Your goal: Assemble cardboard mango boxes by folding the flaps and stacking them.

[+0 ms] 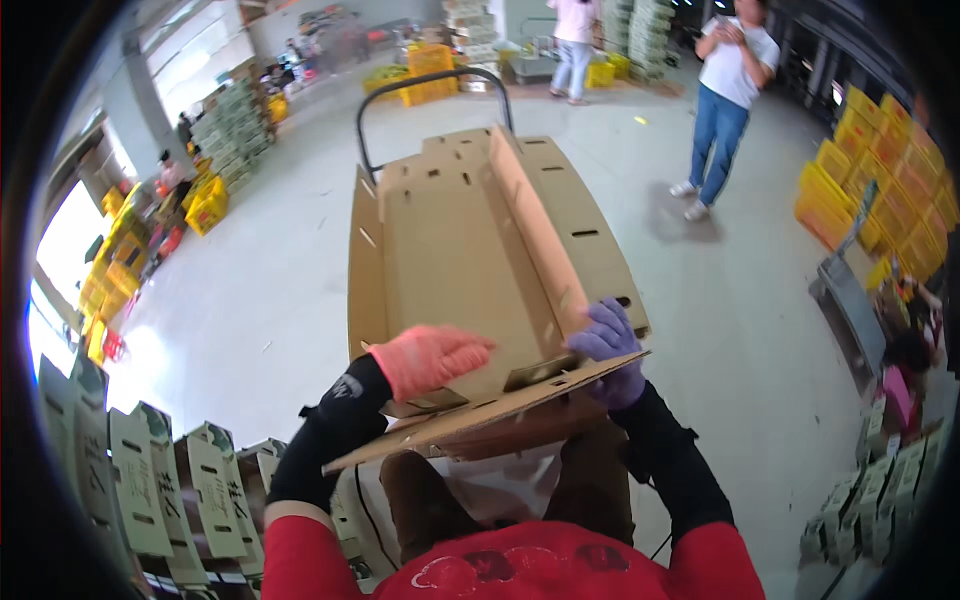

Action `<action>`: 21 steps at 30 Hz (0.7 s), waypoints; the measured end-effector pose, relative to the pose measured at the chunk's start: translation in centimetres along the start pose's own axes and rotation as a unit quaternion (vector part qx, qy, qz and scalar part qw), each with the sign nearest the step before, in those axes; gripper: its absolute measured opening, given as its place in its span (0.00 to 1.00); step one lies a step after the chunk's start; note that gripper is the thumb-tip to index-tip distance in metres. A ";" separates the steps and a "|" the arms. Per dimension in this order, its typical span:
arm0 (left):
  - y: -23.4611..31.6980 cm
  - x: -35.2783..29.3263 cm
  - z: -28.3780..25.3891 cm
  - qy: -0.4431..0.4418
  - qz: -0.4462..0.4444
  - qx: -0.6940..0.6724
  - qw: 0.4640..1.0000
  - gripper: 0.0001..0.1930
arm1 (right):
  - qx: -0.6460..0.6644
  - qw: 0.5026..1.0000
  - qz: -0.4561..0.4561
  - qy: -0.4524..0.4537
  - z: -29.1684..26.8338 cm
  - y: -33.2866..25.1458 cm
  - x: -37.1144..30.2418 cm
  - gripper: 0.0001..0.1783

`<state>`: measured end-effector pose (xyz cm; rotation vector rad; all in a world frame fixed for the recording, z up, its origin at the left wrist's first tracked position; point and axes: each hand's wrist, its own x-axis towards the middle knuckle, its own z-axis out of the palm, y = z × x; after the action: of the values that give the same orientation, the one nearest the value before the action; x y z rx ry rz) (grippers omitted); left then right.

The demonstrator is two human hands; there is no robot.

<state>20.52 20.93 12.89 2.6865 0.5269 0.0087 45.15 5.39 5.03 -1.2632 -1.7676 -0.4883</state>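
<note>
A brown cardboard box blank (450, 250), its long sides partly folded up, lies lengthwise in front of me. Slots are cut along its edges. My left hand (430, 362), in a coral glove, is held flat with the fingers stretched over the near left end of the blank. It grips nothing. At the near right corner, my right hand (610, 350), in a purple glove, is bent round the cardboard where the long side wall (535, 215) meets the raised near end flap (490, 412). That flap hides part of the hand and slants across my lap.
A trolley handle (432, 76) rises behind the box. A person (735, 90) stands at the far right, another (574, 45) farther back. Yellow crates (880, 175) are stacked on the right. Folded cartons (210, 490) stand at lower left, more cartons (880, 500) at lower right.
</note>
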 end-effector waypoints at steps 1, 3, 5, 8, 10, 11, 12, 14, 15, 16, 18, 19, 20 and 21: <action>-0.9 -0.7 -0.3 0.122 -0.049 0.086 0.988 0.23 | 0.004 1.000 -0.015 0.001 0.0 0.4 -0.5 0.19; -2.6 -2.7 -0.5 0.259 -0.265 0.185 0.910 0.27 | -0.041 0.996 0.043 0.069 0.9 0.7 -1.3 0.18; -4.0 -5.6 0.5 0.226 -0.487 0.087 0.839 0.31 | 0.006 0.998 0.025 0.065 1.7 0.4 -1.5 0.18; -7.5 -10.1 3.1 0.254 -0.483 -0.077 0.835 0.34 | 0.053 0.994 0.041 0.087 2.3 -0.5 -0.7 0.19; -5.8 -10.9 3.2 0.330 -0.232 -0.627 0.667 0.42 | 0.040 0.993 0.030 0.104 1.9 -0.7 -0.3 0.21; -4.2 -10.3 3.8 0.335 -0.125 -0.688 0.632 0.46 | 0.056 0.991 0.067 0.102 1.8 -0.6 -0.4 0.22; -4.2 -10.0 5.1 0.372 -0.014 -0.666 0.647 0.47 | 0.082 0.986 0.100 0.102 2.2 -0.8 -0.2 0.22; -3.0 -9.7 6.6 0.424 0.056 -0.615 0.663 0.48 | 0.176 0.959 0.204 0.088 2.6 -2.3 0.7 0.16; -1.5 -9.2 6.4 0.450 0.112 -0.627 0.626 0.41 | 0.204 0.938 0.262 0.101 2.6 -2.3 0.9 0.15; -1.6 -9.2 6.5 0.454 0.114 -0.626 0.623 0.41 | 0.231 0.913 0.317 0.113 2.6 -2.2 1.2 0.15; -2.0 -9.2 7.1 0.442 -0.129 -0.497 0.735 0.29 | 0.250 0.913 0.302 0.110 3.3 -1.5 1.0 0.16; -2.9 -8.1 7.2 0.548 -0.147 -0.474 0.673 0.18 | 0.185 0.940 0.265 0.107 3.5 -1.8 1.4 0.16; -3.3 -7.5 7.0 0.551 -0.149 -0.474 0.670 0.18 | 0.115 0.961 0.227 0.107 3.5 -1.9 1.6 0.17; -3.5 -7.1 6.9 0.554 -0.206 -0.414 0.692 0.16 | 0.056 0.965 0.228 0.120 4.4 -0.9 0.6 0.18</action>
<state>13.21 18.68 5.69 1.3494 1.0928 1.4233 42.38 8.58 3.29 -1.4123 -1.2340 -0.2567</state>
